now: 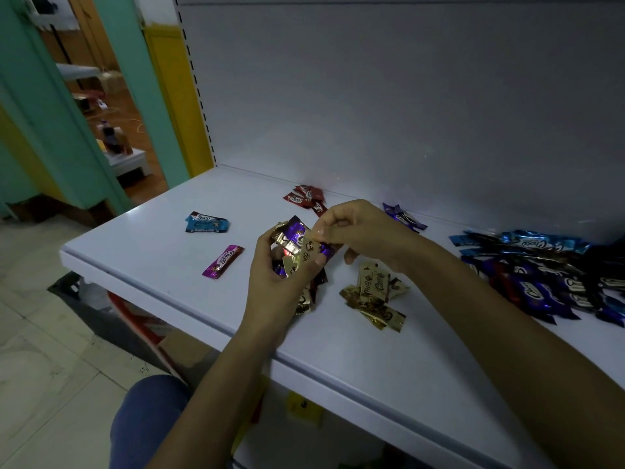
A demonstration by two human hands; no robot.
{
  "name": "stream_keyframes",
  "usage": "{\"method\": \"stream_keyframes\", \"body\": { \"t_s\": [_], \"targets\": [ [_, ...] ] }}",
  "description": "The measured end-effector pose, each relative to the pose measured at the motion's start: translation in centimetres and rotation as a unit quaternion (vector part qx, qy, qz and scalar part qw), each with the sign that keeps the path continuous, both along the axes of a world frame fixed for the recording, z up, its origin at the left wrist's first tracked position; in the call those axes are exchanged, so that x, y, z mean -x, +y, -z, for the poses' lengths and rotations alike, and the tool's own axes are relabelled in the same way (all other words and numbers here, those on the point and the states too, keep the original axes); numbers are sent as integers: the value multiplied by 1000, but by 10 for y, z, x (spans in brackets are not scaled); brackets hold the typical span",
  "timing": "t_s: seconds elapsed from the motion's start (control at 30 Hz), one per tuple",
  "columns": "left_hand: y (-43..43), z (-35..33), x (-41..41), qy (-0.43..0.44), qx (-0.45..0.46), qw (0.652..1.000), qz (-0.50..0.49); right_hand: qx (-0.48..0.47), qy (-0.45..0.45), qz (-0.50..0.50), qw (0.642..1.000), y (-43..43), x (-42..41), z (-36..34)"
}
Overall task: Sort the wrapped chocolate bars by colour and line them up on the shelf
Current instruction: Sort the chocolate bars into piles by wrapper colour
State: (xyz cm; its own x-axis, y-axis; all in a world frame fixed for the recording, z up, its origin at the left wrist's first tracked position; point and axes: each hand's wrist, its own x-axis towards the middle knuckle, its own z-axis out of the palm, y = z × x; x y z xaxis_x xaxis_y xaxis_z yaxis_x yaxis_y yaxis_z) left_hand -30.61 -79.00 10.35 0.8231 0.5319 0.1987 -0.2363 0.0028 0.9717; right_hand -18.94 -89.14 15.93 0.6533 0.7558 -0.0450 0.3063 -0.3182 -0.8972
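Blue foil comes first: at the left of the frame we see the blue bars (pixel 207 223) lying flat on the white shelf (pixel 338 350), with a lone pink bar (pixel 223 261) just below them. Further back, near the rear panel, sit the red bars (pixel 306 197).

At mid-frame the left hand (pixel 277 275) is curled round a mixed bunch (pixel 293 236) of purple, gold and dark wrappers, held just above the shelf. The right hand (pixel 358 231) reaches across to it and pinches the upper end of a gold bar (pixel 305 248) between thumb and forefinger. That bar's long axis runs steeply from upper right to lower left, and its lower end is still tucked in the bunch.

The gold pile (pixel 372 292) lies below and a little right of the right hand, so we judge that hand the nearer one and the carry a short one, down and to the right. The purple bars (pixel 404 216) sit behind the right wrist, and the unsorted heap (pixel 548 275) fills the right edge.
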Motion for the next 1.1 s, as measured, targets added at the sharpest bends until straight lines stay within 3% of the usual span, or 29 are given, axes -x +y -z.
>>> {"method": "stream_keyframes", "body": {
  "t_s": [0.27,0.57,0.7,0.77,0.83,0.9,1.1],
  "targets": [
    [-3,0,1,5,-30,999,11,18,-84,-12,996,2,4,2],
    [0,2,1,24,-42,998,29,-11,-22,15,1000,0,2,4],
    [1,4,1,27,-48,998,22,-96,31,133,986,-5,-14,5],
    [0,3,1,31,-45,998,19,-116,-80,228,963,-16,-36,12],
    [0,4,0,37,-45,998,15,-64,-246,302,919,-32,-58,27],
    [0,4,0,47,-50,998,13,12,-349,334,876,-47,-73,44],
    [-1,4,-2,57,-50,997,5,181,-404,280,852,-55,-86,67]
  ]
}}
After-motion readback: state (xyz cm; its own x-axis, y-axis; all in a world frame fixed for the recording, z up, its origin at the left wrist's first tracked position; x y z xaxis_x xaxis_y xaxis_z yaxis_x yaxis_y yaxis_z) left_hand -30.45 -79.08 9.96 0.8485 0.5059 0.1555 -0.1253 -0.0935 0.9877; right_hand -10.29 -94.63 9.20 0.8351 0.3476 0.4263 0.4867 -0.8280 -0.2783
